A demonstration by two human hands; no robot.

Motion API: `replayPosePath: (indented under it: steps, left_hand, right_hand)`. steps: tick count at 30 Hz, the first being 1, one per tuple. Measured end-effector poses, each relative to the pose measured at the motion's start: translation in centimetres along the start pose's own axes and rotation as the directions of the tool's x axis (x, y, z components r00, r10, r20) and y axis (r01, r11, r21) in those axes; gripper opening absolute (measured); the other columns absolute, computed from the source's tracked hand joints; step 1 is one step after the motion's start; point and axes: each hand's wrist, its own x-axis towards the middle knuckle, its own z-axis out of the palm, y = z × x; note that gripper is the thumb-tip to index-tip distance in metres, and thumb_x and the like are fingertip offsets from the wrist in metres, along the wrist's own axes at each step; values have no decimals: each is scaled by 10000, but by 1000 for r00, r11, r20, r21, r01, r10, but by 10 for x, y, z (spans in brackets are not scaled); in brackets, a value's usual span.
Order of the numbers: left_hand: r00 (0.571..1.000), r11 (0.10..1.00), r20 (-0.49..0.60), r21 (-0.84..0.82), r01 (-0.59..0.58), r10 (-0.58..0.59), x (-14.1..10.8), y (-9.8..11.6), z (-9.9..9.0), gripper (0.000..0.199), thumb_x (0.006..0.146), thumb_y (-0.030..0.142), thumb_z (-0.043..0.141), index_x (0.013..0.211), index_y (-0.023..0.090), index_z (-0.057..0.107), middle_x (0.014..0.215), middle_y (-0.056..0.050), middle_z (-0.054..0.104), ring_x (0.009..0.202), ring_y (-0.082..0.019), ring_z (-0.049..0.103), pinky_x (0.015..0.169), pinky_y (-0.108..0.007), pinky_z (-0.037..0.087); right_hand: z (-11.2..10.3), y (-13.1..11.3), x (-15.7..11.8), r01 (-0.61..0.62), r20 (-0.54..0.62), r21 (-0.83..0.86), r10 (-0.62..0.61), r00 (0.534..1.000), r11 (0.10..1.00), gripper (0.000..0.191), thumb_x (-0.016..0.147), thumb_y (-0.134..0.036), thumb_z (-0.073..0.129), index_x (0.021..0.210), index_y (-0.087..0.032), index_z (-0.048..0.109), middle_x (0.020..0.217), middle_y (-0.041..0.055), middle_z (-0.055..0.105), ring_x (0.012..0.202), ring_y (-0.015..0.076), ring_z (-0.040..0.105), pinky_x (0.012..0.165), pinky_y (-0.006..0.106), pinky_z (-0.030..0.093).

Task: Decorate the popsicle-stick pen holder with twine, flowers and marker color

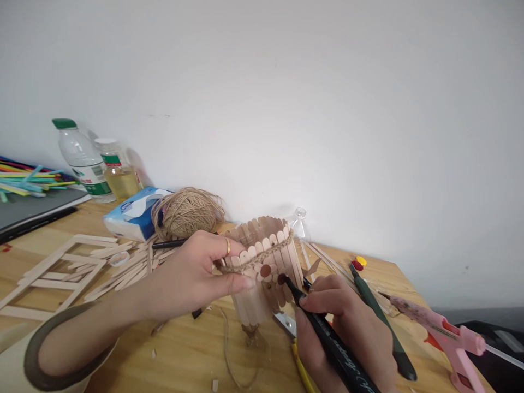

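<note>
Pale wooden desk (184, 355) against a plain white wall (262, 109), and it's a proper craft mess. Closest to me, my right hand (344, 322) has a black marker (338, 349) pinched pen-style, its tip right at a dark round spot on the flower-like decoration of a craft-stick cup (289, 259). That cup is tilted in front of me around mid-desk, and my left hand (200, 273) is gripping its left side, thumb pressed to the front just under the twine band (274, 250); can't tell if its base touches the desk. Yellow-handled tool (302, 368) is partly under my right hand, with a pink glue gun (444, 327) off to the right and a dark green tool (385, 322) between. Over left there's a stick frame (84, 259) beside loose sticks (131, 273). Further back: twine ball (188, 212) against a tissue pack (133, 215), then two bottles (88, 164) near the wall.
</note>
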Motion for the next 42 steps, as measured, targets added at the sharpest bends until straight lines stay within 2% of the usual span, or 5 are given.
replayPosePath:
  steps: [14, 19, 26, 30, 42]
  left_hand:
    - [1000, 1000, -1, -18, 6, -6, 1, 1, 0, 223, 799, 322, 566, 673, 141, 604, 619, 29, 533, 592, -109, 479, 551, -211, 367]
    - [1000, 1000, 21, -9, 20, -20, 1, 1, -1, 230, 799, 317, 549, 675, 132, 605, 636, 17, 565, 611, -124, 504, 557, -225, 358]
    - [999, 999, 30, -20, 34, -33, 2, 3, -1, 242, 790, 336, 554, 646, 142, 572, 603, 32, 505, 593, -116, 469, 552, -220, 351]
    - [999, 999, 31, -32, 40, -39, 2, 3, -1, 231, 790, 329, 549, 655, 142, 568, 622, 27, 512, 610, -121, 474, 560, -225, 351]
    - [999, 998, 36, -41, 41, -40, 2, 0, -1, 221, 797, 317, 556, 672, 138, 585, 635, 31, 529, 614, -113, 479, 564, -211, 351]
  right_hand:
    - [0, -1, -1, 1, -1, -10, -1, 1000, 1000, 231, 728, -6, 540, 812, -210, 471, 627, -31, 476, 486, 96, 460, 422, 215, 377]
    - [-1, -1, -1, 26, 57, 12, -27, 998, 1000, 231, 727, -2, 531, 812, -207, 470, 624, -31, 476, 476, 91, 451, 411, 211, 363]
    - [-2, 0, -1, 16, 66, 18, -17, 998, 1000, 227, 727, -12, 538, 811, -211, 469, 625, -37, 479, 470, 92, 458, 413, 212, 371]
    - [-1, 0, 0, 10, 18, 34, -10, 1000, 999, 241, 723, 3, 534, 827, -207, 477, 633, -31, 486, 496, 99, 484, 434, 216, 391]
    - [-1, 0, -1, 12, 79, 27, -14, 997, 1000, 220, 736, -13, 536, 817, -204, 463, 641, -29, 477, 500, 85, 452, 437, 209, 367]
